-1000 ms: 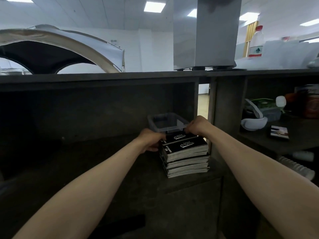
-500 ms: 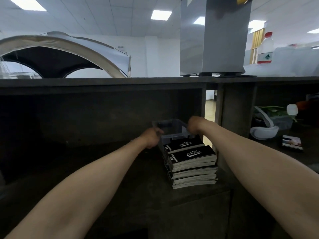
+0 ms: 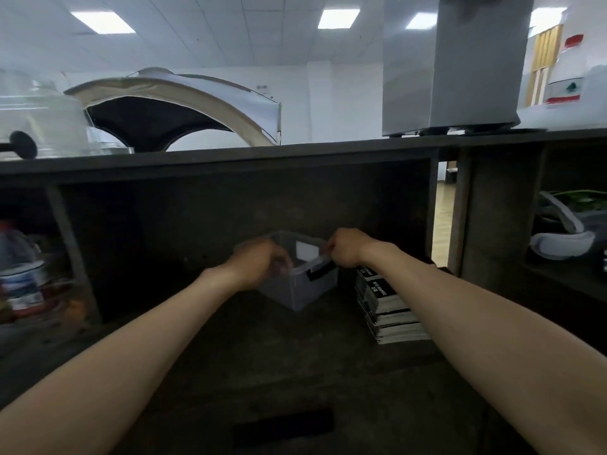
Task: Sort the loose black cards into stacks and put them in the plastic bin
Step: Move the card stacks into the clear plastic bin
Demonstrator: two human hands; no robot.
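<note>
Both hands, left hand (image 3: 262, 266) and right hand (image 3: 346, 246), seem clamped on the plastic bin (image 3: 303, 285) rim; swinging it could topple the black card stack (image 3: 384, 303) just beside.

A dark shelf (image 3: 262, 356) runs under a long dark counter (image 3: 230, 156) and is split by upright dividers. On the shelf's middle bay sit a clear plastic bin (image 3: 305, 287), turned corner-on toward the near edge, and just to its right a stack of black cards (image 3: 384, 307). The left bay holds a water bottle (image 3: 19, 274), the right bay a white headset (image 3: 558, 244); a grey box (image 3: 460, 60) stands on the counter.
</note>
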